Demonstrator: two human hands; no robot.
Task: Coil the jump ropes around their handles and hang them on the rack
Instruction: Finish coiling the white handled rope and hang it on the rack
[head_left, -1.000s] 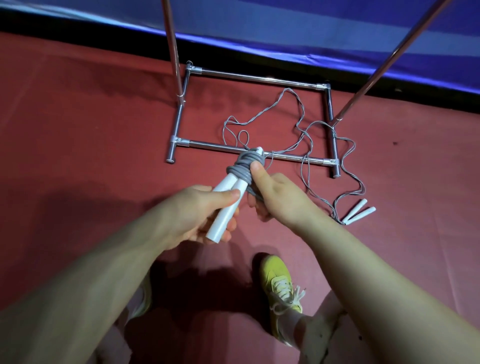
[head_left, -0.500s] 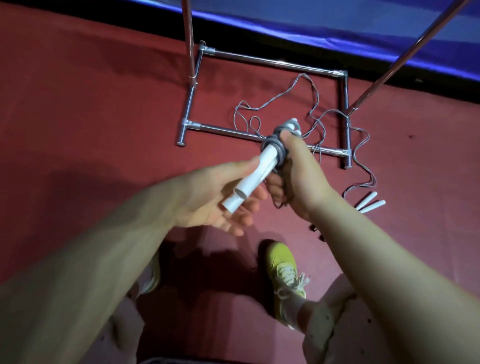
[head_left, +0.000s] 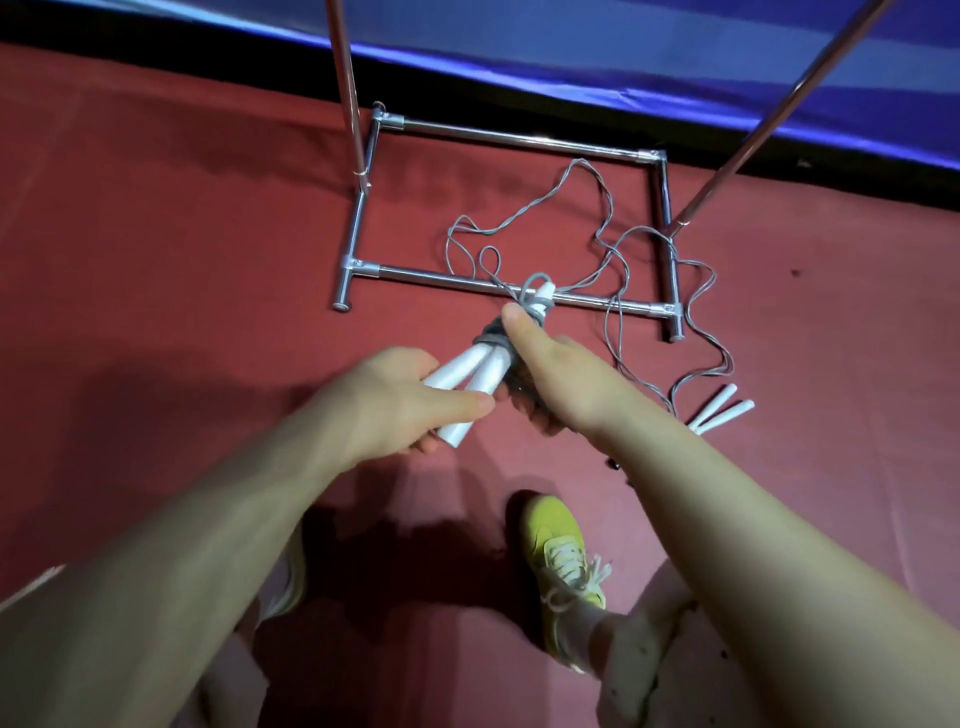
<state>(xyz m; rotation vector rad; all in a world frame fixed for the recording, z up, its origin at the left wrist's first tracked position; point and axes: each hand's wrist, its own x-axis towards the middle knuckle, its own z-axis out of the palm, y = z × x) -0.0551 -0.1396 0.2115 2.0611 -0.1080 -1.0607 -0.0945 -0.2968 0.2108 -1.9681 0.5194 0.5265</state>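
Head view: the left hand grips two white handles; the right hand wraps around the grey rope coil, thumb pressing it. If that thumb slips, the coil may unwind. A second jump rope lies tangled over the rack base, risking a snag.

Rack uprights cut off above; right hand's fingers hidden

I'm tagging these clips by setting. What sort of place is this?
Probably a gym or sports room: a red mat floor, a metal rack against a blue padded wall, and a loose jump rope on the floor.
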